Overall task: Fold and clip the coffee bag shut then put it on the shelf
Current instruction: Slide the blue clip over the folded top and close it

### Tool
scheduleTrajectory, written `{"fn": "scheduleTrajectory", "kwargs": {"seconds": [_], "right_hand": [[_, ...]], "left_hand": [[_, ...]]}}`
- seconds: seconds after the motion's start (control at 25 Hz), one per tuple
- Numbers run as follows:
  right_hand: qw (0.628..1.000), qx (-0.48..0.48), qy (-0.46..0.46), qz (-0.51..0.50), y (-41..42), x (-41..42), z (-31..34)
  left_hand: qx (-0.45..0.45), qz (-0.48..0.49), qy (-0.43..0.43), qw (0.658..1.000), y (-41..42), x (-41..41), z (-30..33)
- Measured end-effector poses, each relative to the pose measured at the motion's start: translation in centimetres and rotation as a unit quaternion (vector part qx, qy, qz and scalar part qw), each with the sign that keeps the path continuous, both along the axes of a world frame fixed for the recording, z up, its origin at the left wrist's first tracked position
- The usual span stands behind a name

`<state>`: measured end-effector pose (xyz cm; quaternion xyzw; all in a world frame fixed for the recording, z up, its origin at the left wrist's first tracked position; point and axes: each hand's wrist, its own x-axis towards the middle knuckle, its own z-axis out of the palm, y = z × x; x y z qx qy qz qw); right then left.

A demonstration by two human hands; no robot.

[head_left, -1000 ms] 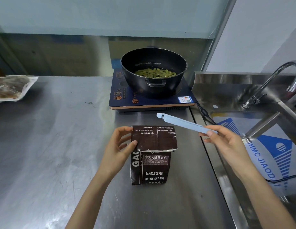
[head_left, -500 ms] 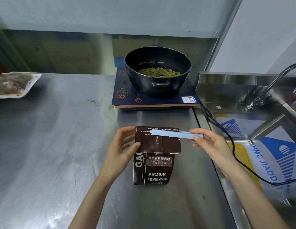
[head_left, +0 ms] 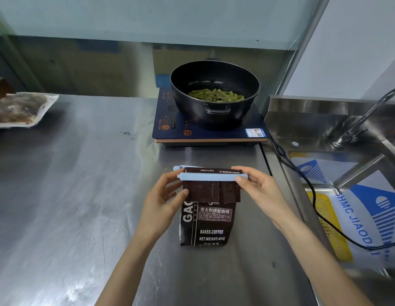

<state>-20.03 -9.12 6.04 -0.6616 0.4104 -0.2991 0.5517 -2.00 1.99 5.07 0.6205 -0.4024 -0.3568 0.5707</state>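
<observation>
On the steel counter [head_left: 86,195], just in front of the induction cooker [head_left: 209,133], the coffee bag [head_left: 206,224] stands upright with its top folded down toward the person. A pale blue clip [head_left: 212,176] straddles the fold, one bar in front and the other showing behind at the left end. The left hand [head_left: 161,202] curls around the bag's left edge, thumb pressed on the flap and fingers near the clip's left tip. The right hand [head_left: 260,191] pinches the clip's right end between thumb and fingers.

To my eye the clip is seated but perhaps not latched. The job calls for keeping the fold flat and level between the bars, then squeezing along its length until the free end catches; a skewed flap would slip out at one corner.

The bag is dark brown and glossy, printed in white with "BAKED.COFFEE" and a net weight, and looks fairly full, so it should stand firm. No shelf is in view
</observation>
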Motion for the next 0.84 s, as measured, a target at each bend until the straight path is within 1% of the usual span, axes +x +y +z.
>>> {"fn": "scheduleTrajectory", "kwargs": {"seconds": [0.24, 0.48, 0.68, 0.84], "right_hand": [[0.999, 0.021, -0.034, -0.011, 0.25, 0.51, -0.41], [0.998, 0.027, -0.047, -0.019, 0.52, 0.83, -0.36], [0.998, 0.029, -0.045, -0.021, 0.66, 0.89, -0.42], [0.999, 0.022, -0.035, -0.014, 0.6, 0.7, -0.38]], "left_hand": [[-0.001, 0.003, 0.017, 1.0, -0.04, 0.02, -0.14], [-0.006, 0.004, 0.027, 1.0, 0.01, -0.07, -0.04], [-0.01, 0.05, 0.11, 0.993, -0.05, -0.73, 0.26], [0.033, 0.096, 0.103, 0.989, -0.19, -0.67, 0.66]]}}
